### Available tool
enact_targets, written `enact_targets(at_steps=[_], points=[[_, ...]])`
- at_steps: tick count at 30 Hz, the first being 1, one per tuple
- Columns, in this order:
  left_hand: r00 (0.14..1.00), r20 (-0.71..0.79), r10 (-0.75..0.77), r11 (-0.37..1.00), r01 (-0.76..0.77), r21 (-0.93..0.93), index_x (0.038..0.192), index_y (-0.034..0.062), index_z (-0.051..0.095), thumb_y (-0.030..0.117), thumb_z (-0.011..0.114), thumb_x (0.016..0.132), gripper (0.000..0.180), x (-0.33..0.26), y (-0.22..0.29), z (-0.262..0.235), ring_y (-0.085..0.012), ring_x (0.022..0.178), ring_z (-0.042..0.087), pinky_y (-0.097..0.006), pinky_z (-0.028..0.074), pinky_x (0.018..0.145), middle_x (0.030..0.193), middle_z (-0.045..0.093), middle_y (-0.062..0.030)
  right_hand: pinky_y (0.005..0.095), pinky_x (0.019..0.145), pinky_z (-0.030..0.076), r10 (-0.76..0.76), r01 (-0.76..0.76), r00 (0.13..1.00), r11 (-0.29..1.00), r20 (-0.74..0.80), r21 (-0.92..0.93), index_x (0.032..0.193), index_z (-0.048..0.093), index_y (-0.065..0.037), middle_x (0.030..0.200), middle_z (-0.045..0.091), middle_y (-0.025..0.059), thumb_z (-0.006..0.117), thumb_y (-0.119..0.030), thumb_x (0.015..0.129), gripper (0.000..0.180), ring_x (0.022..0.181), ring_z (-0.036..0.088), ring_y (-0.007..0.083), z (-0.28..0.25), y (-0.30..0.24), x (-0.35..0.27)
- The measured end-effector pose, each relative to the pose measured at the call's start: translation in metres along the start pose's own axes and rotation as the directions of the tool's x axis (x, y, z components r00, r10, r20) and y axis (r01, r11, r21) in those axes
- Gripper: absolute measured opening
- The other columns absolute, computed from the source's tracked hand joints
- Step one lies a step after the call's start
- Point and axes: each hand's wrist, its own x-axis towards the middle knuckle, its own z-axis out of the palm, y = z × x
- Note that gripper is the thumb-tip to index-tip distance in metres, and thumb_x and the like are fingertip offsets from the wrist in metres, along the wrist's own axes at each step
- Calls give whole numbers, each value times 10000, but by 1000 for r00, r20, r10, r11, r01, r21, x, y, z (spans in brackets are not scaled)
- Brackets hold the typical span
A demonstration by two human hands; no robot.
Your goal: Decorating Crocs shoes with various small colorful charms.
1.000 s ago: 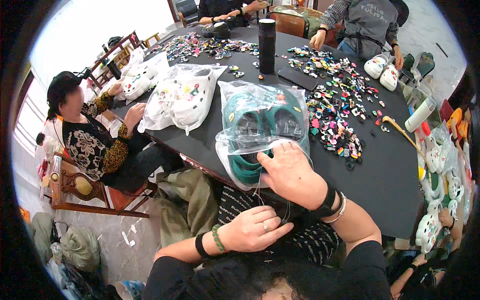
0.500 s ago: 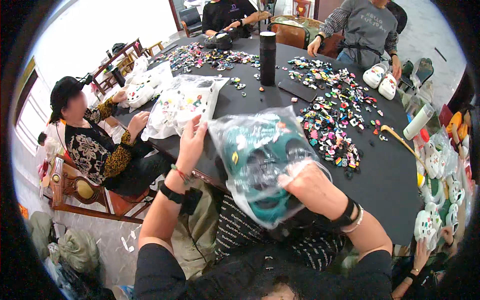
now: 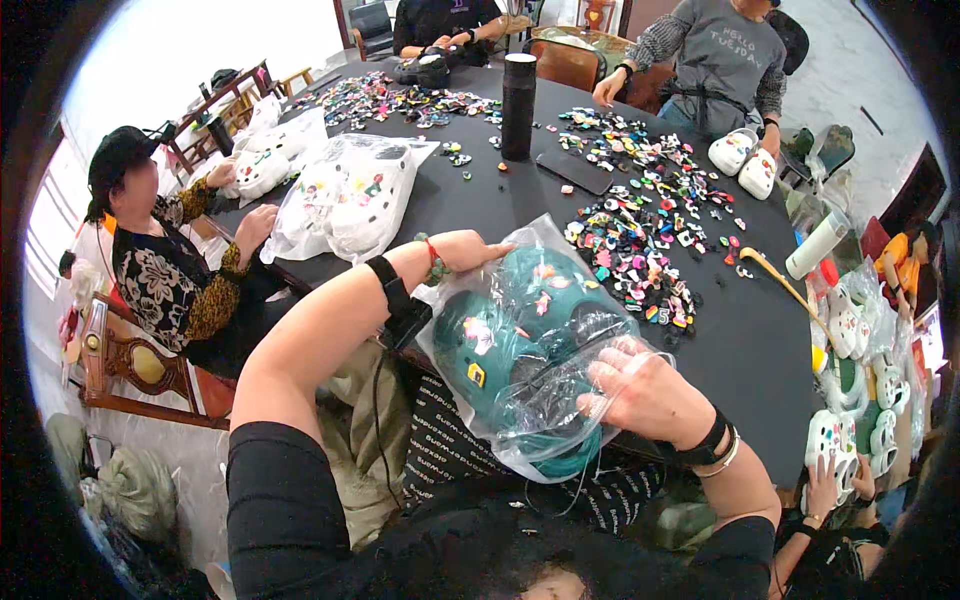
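Note:
A clear plastic bag (image 3: 462,385) with a pair of dark green clogs (image 3: 540,275) inside is in front of me, over the table's near edge. Colourful charms dot the clogs. My left hand (image 3: 468,252) holds the bag's far left side, its fingers partly hidden there. At the near right my right hand (image 3: 645,395) is closed on the bag's loose plastic, fingers bent into it. A dark band and beads circle my left wrist.
Piles of small charms (image 3: 640,260) cover the dark table (image 3: 740,350). A black cylinder (image 3: 518,108), a phone (image 3: 575,172) and bagged white clogs (image 3: 355,195) stand or lie beyond. A curved wooden stick (image 3: 785,285) lies right. Co-workers (image 3: 165,260) sit or stand around.
My left hand has come from the raised, open pose left of the bag onto its far side. The bag has turned so the charms show more. My right hand keeps its hold.

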Motion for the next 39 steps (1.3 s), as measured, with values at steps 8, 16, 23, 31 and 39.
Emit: enact_targets(at_steps=[8,16,23,31,39], points=[[804,-594,38,986,-126,-107,889,-4,737,361,690,844,370,7,-41,-17,-263,678,670,-373,521,670,727,691,-164,352,706,466,-8,8,988,1000,-154,4,708,542,-170,742,480,16,627,-211,693,96,728,564,199,-31,-8,-39],[654,-757,5,976,-167,-138,881,-7,732,372,674,855,384,-3,-33,-62,-289,707,676,-392,515,683,747,684,-208,365,646,417,197,-172,920,980,-340,103,640,484,-144,694,447,18,608,-217,554,167,628,502,214,-57,-18,-69],[518,-855,-22,997,71,18,861,28,724,361,659,883,340,-3,-72,-55,-374,856,670,-466,511,765,871,699,-202,372,612,338,349,-146,744,917,-570,371,621,557,-167,698,557,-19,698,-283,584,186,577,500,178,-65,-25,-109],[506,-863,-8,999,-40,-33,896,20,722,428,619,897,420,2,-111,-40,-377,860,667,-459,515,780,885,699,-205,293,636,357,675,-452,571,734,-467,507,727,548,-85,715,500,-6,789,22,676,269,701,488,155,-68,-11,-228],[508,-859,-60,994,-44,-95,1251,-20,569,443,556,947,554,-8,-85,-17,-405,1105,593,-454,450,958,1148,647,-246,313,872,481,919,-708,263,390,-292,589,1178,560,25,1013,643,104,749,-143,835,426,905,606,192,-73,-16,-51]])
